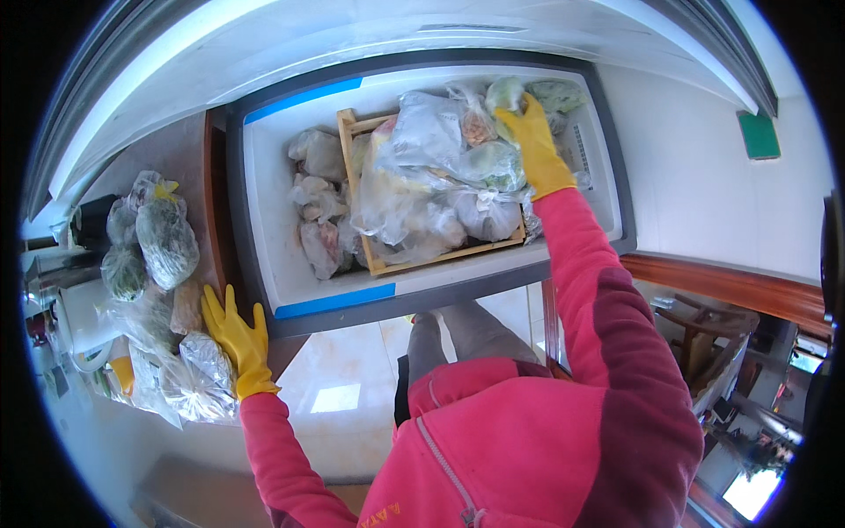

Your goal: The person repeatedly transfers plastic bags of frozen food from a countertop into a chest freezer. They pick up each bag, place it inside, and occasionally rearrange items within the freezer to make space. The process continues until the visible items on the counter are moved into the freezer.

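My right hand [538, 148], in a yellow rubber glove, reaches into a chest freezer [422, 310]. Its fingers are on a plastic bag with pale green contents [505, 94] at the back right; whether they grip it I cannot tell. Under and beside it, a wooden crate [449, 256] holds several clear bags and a white plastic bag [428, 129]. My left hand [237, 340], gloved alike, lies with fingers spread at the edge of the brown counter. It is beside a bag with brownish contents [187, 307] and a shiny, silvery bag [206, 360].
More bags [318, 152] lie in the freezer left of the crate. Bags with dark green contents [166, 241] and a white jug-like container [82, 317] stand on the left. The raised freezer lid [396, 30] arches behind. A wooden chair [700, 323] is at the right.
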{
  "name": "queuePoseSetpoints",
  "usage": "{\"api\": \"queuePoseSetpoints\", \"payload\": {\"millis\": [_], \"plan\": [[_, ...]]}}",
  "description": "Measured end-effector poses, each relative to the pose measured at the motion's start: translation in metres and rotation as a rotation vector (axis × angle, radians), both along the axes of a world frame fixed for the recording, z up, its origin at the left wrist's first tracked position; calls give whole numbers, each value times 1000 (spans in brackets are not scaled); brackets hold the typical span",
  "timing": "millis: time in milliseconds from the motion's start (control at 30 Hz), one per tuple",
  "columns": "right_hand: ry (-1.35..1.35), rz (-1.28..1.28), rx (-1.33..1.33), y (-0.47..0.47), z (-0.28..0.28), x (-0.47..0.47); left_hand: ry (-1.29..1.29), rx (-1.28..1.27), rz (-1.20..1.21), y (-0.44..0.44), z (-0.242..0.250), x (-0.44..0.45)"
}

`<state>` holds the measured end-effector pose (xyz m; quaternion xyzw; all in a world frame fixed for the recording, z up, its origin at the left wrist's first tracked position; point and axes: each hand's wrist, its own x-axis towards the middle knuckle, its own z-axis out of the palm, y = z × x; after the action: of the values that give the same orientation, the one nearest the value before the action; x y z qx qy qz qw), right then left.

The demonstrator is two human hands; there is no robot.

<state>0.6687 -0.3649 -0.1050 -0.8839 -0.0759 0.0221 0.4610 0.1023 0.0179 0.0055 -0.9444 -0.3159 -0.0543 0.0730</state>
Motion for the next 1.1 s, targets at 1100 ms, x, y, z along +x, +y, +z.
{"api": "queuePoseSetpoints", "payload": {"millis": [1100], "plan": [[-340, 485, -702, -5, 13, 100, -187, -110, 39, 4, -6, -5]]}}
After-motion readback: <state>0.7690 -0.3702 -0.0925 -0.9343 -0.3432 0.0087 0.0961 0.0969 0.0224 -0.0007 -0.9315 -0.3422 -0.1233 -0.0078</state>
